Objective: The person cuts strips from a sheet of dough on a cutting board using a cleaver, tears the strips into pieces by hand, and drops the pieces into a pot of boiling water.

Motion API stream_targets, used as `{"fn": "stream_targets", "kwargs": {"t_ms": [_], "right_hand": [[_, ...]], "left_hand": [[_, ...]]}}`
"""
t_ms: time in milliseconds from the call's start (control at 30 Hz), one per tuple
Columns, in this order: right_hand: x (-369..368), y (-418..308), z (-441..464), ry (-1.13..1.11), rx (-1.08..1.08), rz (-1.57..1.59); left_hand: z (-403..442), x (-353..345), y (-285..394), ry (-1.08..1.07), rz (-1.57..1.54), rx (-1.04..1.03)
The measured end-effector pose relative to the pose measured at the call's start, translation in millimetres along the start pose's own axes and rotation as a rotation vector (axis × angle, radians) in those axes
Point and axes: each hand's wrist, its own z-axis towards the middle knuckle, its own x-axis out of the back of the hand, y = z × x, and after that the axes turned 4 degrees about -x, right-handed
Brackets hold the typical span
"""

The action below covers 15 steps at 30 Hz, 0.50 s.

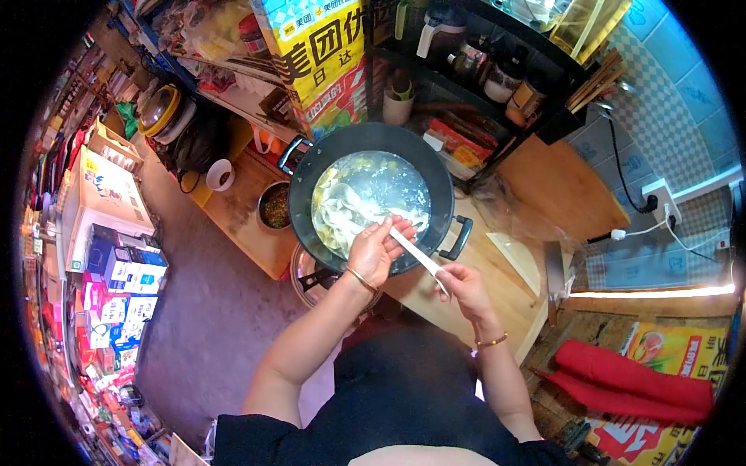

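A wide black two-handled pot holds steaming, cloudy water with pale, flat noodles heaped toward its near left side. Over the pot's near rim, my left hand is turned palm up, its fingers and thumb around the upper end of a long white dough strip. The strip slants down to the right, outside the pot. My right hand pinches its lower part between thumb and fingers, above the light wooden board.
A bowl of chopped seasoning stands left of the pot, near a white cup. At the right are a cleaver, a pale wooden board and a red cloth. Behind stands a black shelf with jars.
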Motion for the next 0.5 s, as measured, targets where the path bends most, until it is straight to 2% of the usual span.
{"fn": "stream_targets", "kwargs": {"t_ms": [133,200,233,300,333,367,433,500], "right_hand": [[-1.0,-3.4,2.3,-0.041,0.008,0.087],[-6.8,-5.9,7.8,-0.034,-0.014,0.129],[-12.5,-7.9,10.8,-0.031,-0.019,0.141],[-20.5,-12.9,14.8,-0.029,-0.024,0.151],[-23.7,-14.9,14.7,-0.014,-0.021,0.070],[-25.2,-14.7,14.1,0.003,-0.022,-0.010],[-20.6,-6.7,16.1,0.033,-0.034,-0.052],[-18.9,-6.7,14.6,0.072,-0.030,-0.106]], "left_hand": [[7.1,5.9,6.2,-0.008,0.037,-0.085],[4.3,5.1,-6.1,-0.088,-0.030,0.126],[-3.1,4.5,-11.0,-0.238,-0.005,0.350],[-13.1,2.0,-34.1,-0.248,0.068,0.329],[-14.5,1.8,-38.2,-0.263,0.134,0.223],[-13.2,2.6,-38.3,-0.261,0.135,0.227],[-12.4,-5.2,-30.6,-0.104,0.176,0.058],[-9.0,-1.7,-25.4,-0.082,0.174,0.049]]}}
